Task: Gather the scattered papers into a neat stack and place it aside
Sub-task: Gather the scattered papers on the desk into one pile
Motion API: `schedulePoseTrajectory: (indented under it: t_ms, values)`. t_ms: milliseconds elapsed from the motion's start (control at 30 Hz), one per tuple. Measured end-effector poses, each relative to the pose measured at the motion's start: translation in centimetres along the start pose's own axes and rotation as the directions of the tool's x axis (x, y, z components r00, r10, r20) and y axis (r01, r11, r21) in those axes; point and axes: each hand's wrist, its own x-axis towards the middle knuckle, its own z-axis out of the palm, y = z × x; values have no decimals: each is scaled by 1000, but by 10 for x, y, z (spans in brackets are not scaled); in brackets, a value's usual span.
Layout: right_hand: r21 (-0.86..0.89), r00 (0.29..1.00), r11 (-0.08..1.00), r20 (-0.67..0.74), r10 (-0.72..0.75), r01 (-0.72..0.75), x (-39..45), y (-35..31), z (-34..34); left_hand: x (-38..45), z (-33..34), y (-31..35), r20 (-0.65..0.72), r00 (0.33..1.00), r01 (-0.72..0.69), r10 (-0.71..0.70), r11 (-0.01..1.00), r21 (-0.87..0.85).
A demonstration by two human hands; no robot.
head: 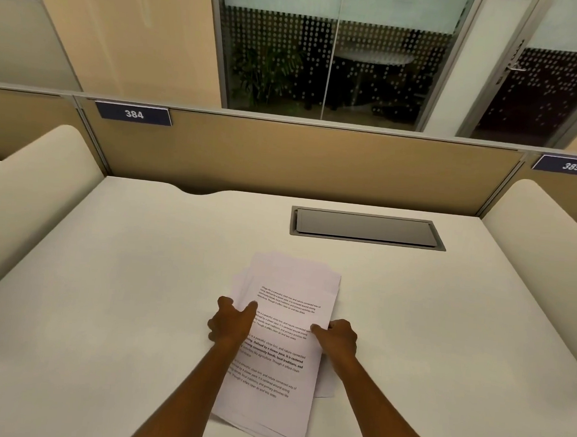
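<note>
A loose pile of white printed papers (pixel 284 338) lies in the middle of the cream desk (pixel 116 293), sheets fanned slightly so their edges do not line up. My left hand (pixel 230 322) grips the pile's left edge, thumb on top of the top sheet. On the pile's right edge rests my right hand (pixel 337 338), thumb over the top sheet and fingers curled at the side. Both forearms cover parts of the lower sheets.
A grey cable-port lid (pixel 367 227) is set into the desk behind the papers. A tan partition (pixel 300 162) with number plates 384 and 385 closes the far edge. Cream side dividers (pixel 31 188) stand at left and right.
</note>
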Motion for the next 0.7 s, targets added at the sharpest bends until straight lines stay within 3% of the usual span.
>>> schedulePoseTrajectory:
  t_ms: [167, 400, 700]
  values:
    - [-9, 1000, 1000, 18, -13, 13, -3, -2, 1, 6, -7, -4, 76, 997, 25, -17, 994, -107]
    - [-142, 997, 989, -56, -48, 40, -1, 0, 5, -1, 4, 3, 35, 999, -16, 13, 998, 69]
    - [-69, 996, 998, -91, -14, 7, -4, -13, 5, -2, 11, 17, 53, 999, 3, -10, 992, 126]
